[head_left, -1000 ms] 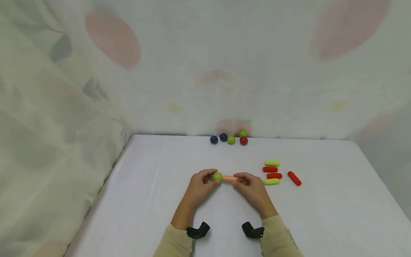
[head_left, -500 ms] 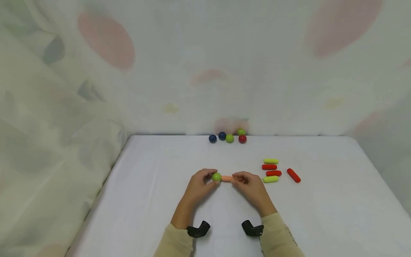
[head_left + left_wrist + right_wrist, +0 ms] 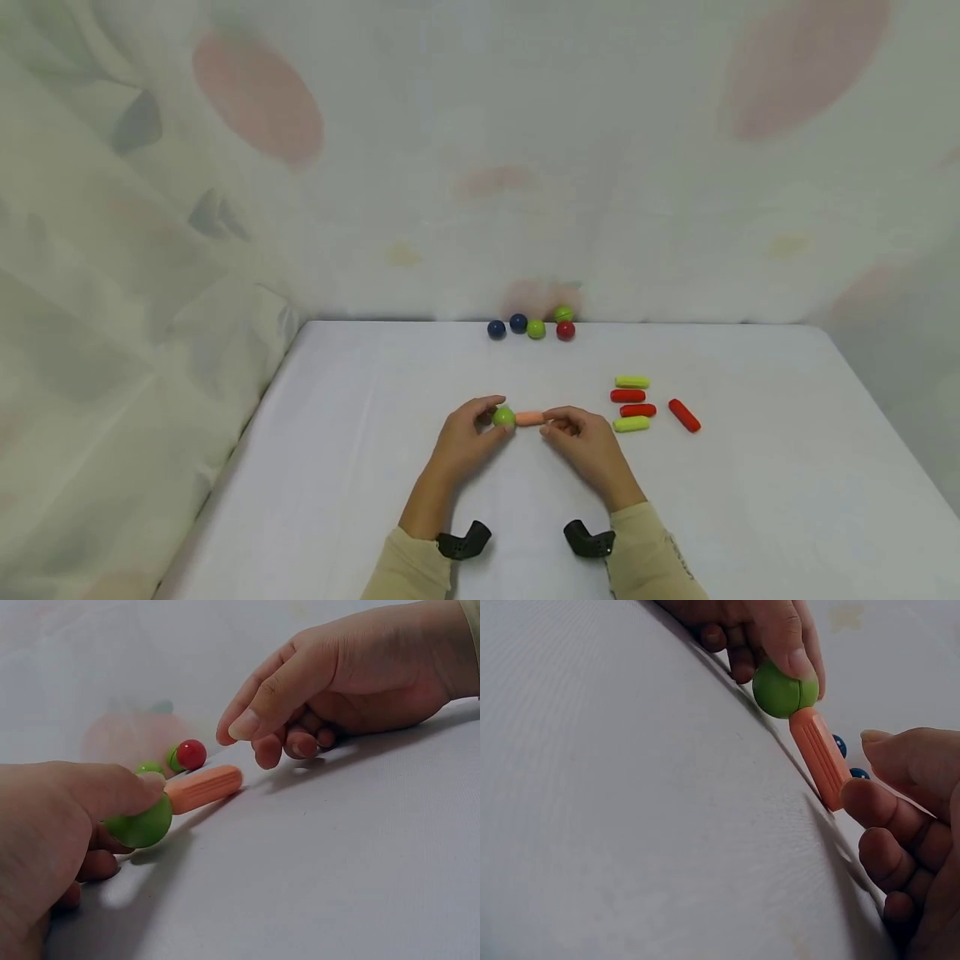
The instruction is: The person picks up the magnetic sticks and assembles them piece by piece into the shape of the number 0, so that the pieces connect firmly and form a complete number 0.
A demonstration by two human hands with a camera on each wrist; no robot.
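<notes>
I take this for a makeshift recording corner in a home rather than a lab or shop. A white table (image 3: 750, 500) lies under my hands, and beyond them and to my left hangs a pale curtain (image 3: 450, 167) with faded pink and grey blotches. Small coloured toy balls (image 3: 536, 328) sit at the far edge.

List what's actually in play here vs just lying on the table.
In play:
left hand, gripping the green ball
orange rod, joined to that ball
right hand, fingers just off the rod's end

Lying about:
five balls at the far edge
five rods, red and yellow-green, to the right
</notes>
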